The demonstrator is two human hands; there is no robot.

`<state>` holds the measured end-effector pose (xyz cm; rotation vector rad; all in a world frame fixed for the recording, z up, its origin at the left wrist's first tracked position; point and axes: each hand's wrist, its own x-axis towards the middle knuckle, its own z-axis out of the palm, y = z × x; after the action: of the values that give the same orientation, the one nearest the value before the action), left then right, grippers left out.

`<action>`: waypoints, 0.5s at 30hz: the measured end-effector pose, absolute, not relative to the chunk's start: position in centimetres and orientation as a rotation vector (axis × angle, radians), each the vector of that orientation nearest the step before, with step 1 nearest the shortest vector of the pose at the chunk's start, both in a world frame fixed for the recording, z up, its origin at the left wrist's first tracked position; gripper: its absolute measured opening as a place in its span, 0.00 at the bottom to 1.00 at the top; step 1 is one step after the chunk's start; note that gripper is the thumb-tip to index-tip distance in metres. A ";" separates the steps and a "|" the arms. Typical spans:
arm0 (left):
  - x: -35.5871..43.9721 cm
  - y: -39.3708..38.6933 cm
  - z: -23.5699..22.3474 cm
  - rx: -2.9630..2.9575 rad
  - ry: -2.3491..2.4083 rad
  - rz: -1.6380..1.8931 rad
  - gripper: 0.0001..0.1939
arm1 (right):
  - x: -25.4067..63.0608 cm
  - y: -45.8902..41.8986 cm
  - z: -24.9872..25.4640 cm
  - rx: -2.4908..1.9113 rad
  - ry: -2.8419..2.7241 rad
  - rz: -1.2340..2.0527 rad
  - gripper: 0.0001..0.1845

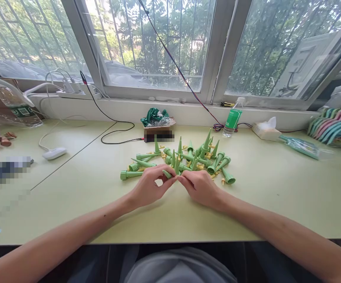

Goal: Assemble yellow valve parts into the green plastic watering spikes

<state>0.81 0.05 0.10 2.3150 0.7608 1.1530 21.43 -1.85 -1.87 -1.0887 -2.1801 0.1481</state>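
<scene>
My left hand (152, 184) is closed in a pinch on a green plastic watering spike (166, 173), whose tapered part shows between the fingers. Its fingertips meet those of my right hand (201, 188), which are pressed together around something small; a bit of yellow shows there, but its shape is hidden. Just beyond both hands lies a loose pile of more green spikes (217, 162), some standing on their caps with points up, others on their sides. Small yellow plastic nozzles (223, 181) are scattered among them.
Behind the pile stands a small open carton (158, 126) holding crumpled green plastic. A green-labelled bottle (233, 118), a tissue box (266, 130) and several coloured hangers (332, 127) line the window side. To the left are a black cable (123, 142) and a white plug-like device (54, 153).
</scene>
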 end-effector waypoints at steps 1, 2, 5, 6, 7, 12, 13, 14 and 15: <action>0.8 0.0 0.1 2.307 0.753 1.154 0.02 | 21.4 -1.8 -1.9 -1.090 -2.176 0.151 0.24; 0.7 0.0 0.1 2.293 0.745 1.155 0.02 | 21.4 -1.8 -1.9 -1.092 -2.171 0.152 0.24; 0.6 0.0 0.2 2.254 0.723 1.151 0.04 | 21.4 -1.9 -1.8 -1.108 -2.151 0.154 0.23; 0.6 0.0 0.3 2.246 0.717 1.147 0.04 | 21.4 -1.9 -1.8 -1.113 -2.142 0.163 0.23; 0.6 0.0 0.3 2.239 0.710 1.142 0.05 | 21.4 -2.0 -1.7 -1.117 -2.134 0.175 0.22; 0.6 0.0 0.4 2.177 0.697 1.150 0.06 | 21.4 -2.2 -1.3 -1.128 -2.121 0.232 0.18; 0.6 0.0 0.4 2.172 0.702 1.150 0.06 | 21.4 -2.3 -1.3 -1.122 -2.125 0.235 0.17; 0.6 0.0 0.4 2.172 0.709 1.149 0.06 | 21.4 -2.2 -1.4 -1.113 -2.131 0.235 0.17; 0.6 -0.1 0.3 2.177 0.715 1.147 0.06 | 21.4 -2.2 -1.4 -1.102 -2.137 0.231 0.17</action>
<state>0.60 -0.06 0.35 2.1773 0.7148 1.1469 21.42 -2.22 -1.41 -1.1019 -2.1365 0.2312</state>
